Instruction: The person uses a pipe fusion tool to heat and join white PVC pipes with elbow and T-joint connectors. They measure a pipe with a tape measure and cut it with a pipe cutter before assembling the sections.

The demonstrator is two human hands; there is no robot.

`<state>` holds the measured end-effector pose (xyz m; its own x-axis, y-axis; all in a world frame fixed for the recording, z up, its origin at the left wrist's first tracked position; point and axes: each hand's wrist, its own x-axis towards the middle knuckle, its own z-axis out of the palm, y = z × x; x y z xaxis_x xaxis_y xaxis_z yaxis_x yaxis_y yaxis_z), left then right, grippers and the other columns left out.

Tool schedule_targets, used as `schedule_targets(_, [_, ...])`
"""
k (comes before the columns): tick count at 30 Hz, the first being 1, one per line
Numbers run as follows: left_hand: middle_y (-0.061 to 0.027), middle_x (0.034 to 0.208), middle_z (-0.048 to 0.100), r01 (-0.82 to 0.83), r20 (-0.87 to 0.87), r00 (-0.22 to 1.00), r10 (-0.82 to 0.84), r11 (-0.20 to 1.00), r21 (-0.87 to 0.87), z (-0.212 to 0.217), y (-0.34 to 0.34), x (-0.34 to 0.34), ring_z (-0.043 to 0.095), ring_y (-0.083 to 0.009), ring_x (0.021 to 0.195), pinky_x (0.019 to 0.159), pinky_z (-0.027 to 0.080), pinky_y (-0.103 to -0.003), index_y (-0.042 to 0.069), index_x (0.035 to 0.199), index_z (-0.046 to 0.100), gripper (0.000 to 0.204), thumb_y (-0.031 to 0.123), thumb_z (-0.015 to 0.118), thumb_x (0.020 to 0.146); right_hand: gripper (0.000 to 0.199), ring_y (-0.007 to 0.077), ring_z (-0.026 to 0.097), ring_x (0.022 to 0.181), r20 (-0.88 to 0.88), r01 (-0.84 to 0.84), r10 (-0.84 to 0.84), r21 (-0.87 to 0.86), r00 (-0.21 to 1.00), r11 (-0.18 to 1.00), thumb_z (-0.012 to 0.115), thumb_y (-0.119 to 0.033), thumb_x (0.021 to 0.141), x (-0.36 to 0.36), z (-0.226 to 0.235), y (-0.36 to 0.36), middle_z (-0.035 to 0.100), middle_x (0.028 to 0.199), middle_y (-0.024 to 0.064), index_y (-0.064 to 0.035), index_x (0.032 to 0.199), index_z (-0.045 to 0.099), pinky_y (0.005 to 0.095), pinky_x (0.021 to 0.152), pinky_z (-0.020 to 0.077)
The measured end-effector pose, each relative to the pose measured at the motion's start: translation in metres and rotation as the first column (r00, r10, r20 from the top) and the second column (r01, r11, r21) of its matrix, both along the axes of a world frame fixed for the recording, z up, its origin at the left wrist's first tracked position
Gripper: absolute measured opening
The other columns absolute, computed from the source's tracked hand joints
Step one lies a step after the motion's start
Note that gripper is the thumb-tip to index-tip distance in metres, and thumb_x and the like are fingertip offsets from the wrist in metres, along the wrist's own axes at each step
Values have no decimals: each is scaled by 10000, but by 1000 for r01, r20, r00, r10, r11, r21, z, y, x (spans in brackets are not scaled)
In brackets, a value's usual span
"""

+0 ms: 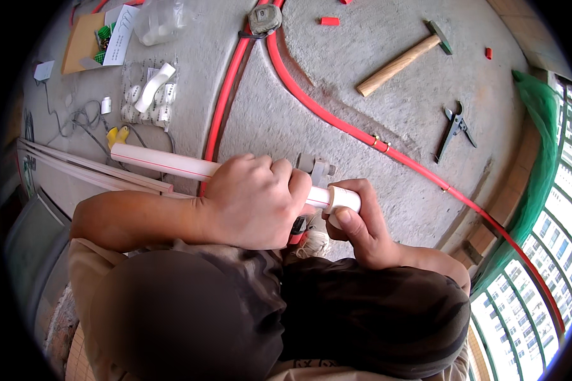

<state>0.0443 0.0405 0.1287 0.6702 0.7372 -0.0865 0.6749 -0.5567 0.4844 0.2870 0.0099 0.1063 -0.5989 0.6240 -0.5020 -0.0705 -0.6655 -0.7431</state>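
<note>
My left hand [254, 200] is wrapped around a white plastic pipe [159, 162] with a thin red stripe, holding it level above my lap. The pipe runs from upper left to the right. On its right end sits a short white fitting [344, 198], and my right hand [356, 225] pinches that fitting between thumb and fingers. A small red and dark tool [299, 230] shows just below the pipe between my hands, mostly hidden.
On the concrete floor lie red conduit hoses [337, 124], a wooden-handled hammer [401, 59], pliers [454, 130], a grey clamp piece [316, 168], a bag of white fittings [147, 95], a cardboard box [86, 39] and thin white strips [89, 168]. Green netting [540, 159] edges the right side.
</note>
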Motion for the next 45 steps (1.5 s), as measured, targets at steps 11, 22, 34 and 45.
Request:
schedule_targets(11, [-194,1115,597,-162,212,977,5,662,732,87,65,11,613,-337,1024,882,487,-464,-16,1075,573,493,406,716,863,340,147,504,714,-542,399,-355,-39,762,916,509,-269,1049,-33,17,41,576,1055,126,-54,1293,407,283,587,432])
schedule_targets(22, [9,571,459,444,867,-194,460,829,-340,85,67,1,443,-124,447,501,433,-277,118,804,439,484,554,478,1012,435,163,566,768,-530,401,-193,311,826,862,548,-307,1025,-52,26,10,602,1044,205,-17,1279,345,313,656,479])
schedule_targets(34, [-11,544,522,423,890,-208,406,858,-293,99,43,17,485,-119,391,409,438,-278,103,783,472,426,451,614,984,460,160,548,727,-568,530,-199,506,799,681,549,-275,1013,-56,19,-2,586,936,196,18,1289,327,302,614,456])
schedule_targets(45, [-21,556,530,399,937,-142,318,885,-240,114,30,12,475,-129,363,382,432,-270,86,788,473,323,298,644,962,463,216,469,820,-563,449,-31,624,826,640,580,-276,1006,-56,17,1,539,1017,176,5,1273,327,395,750,410])
